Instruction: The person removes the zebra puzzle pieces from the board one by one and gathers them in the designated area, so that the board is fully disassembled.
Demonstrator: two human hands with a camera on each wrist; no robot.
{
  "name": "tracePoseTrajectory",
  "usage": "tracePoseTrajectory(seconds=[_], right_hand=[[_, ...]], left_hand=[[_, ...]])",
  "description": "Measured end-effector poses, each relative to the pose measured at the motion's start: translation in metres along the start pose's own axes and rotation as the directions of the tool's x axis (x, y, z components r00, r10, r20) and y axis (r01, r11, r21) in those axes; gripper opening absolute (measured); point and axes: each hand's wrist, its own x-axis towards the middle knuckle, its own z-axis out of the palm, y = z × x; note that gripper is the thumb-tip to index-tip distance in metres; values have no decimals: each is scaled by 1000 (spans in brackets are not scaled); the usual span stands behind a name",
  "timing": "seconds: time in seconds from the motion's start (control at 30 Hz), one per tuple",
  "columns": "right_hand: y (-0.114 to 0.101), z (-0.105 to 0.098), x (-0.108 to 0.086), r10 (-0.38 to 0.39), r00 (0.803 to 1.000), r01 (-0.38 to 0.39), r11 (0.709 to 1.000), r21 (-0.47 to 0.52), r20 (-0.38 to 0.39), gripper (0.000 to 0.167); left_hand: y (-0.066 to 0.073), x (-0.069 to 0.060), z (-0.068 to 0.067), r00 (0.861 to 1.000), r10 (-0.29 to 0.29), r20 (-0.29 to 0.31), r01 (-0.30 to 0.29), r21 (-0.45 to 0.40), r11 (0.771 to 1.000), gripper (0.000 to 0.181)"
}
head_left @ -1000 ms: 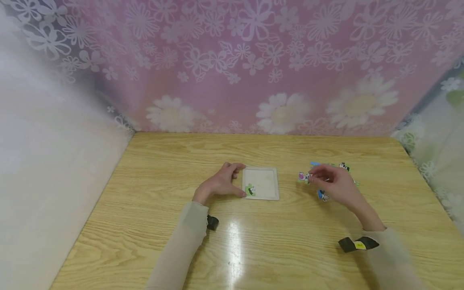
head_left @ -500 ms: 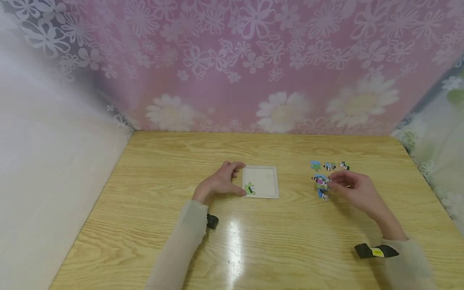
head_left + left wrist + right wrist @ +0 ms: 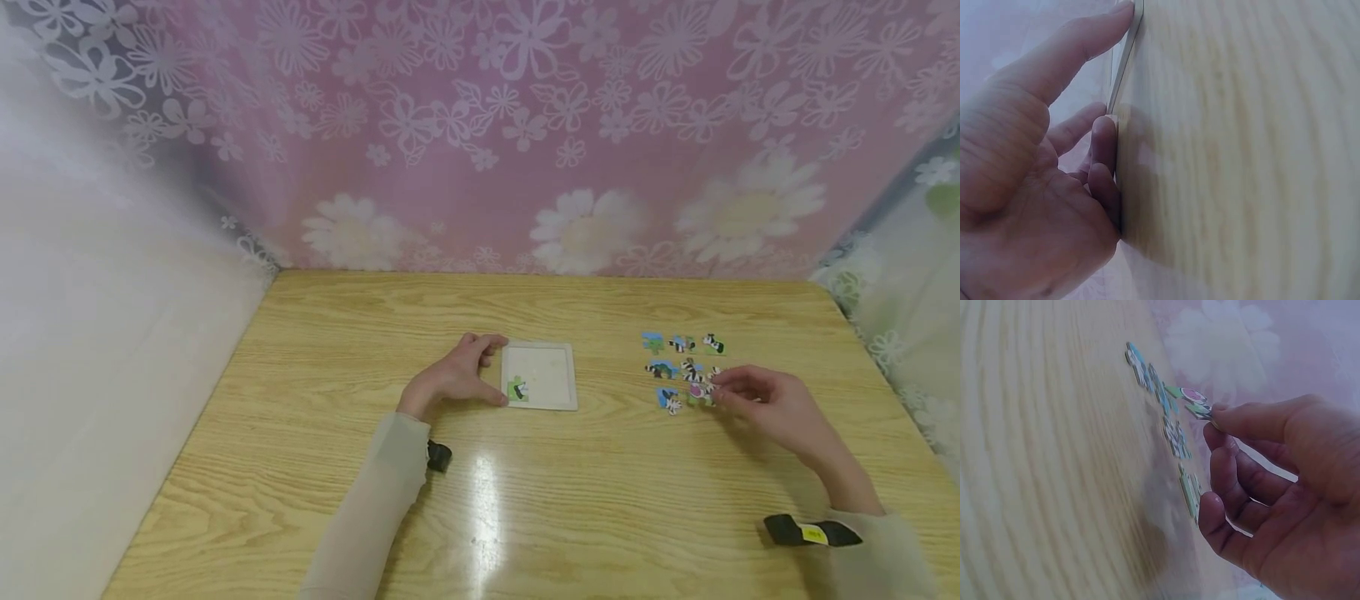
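Note:
My left hand [image 3: 457, 375] rests at the left side of a shallow white puzzle tray [image 3: 572, 375], thumb and index finger touching its left corners. In the left wrist view, the thumb [image 3: 1075, 47] lies extended on the tray's edge [image 3: 1125, 65]. One green puzzle piece [image 3: 517, 388] sits in the tray's near left corner. My right hand [image 3: 768, 404] pinches a puzzle piece with a pink patch [image 3: 698, 392] between thumb and fingertips, held above the tabletop. In the right wrist view, this pink-patched piece [image 3: 1192, 395] is tilted and clear of the pieces beyond.
Loose puzzle pieces lie in rough rows to the tray's right, among them a blue-green piece [image 3: 652, 342], a panda piece [image 3: 714, 343] and a zebra-striped piece [image 3: 669, 402]. The wooden table [image 3: 600, 500] meets a pink flowered cloth [image 3: 465, 208] at the back.
My right hand has moved right and toward the near side, carrying the pink-patched puzzle piece past the loose pieces, which show more fully. The left hand and tray stay put.

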Motion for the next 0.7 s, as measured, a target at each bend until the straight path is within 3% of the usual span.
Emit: tracePoseTrajectory(seconds=[0.27, 0.7], right_hand=[[10, -1, -4, 30, 999, -28, 999, -45, 36, 22], [9, 11, 2, -28, 999, 24, 982, -187, -20, 13]], left_hand=[[2, 0, 0, 1000, 3, -3, -3, 11, 1000, 93], [3, 0, 0, 1000, -8, -7, 8, -2, 1000, 94]])
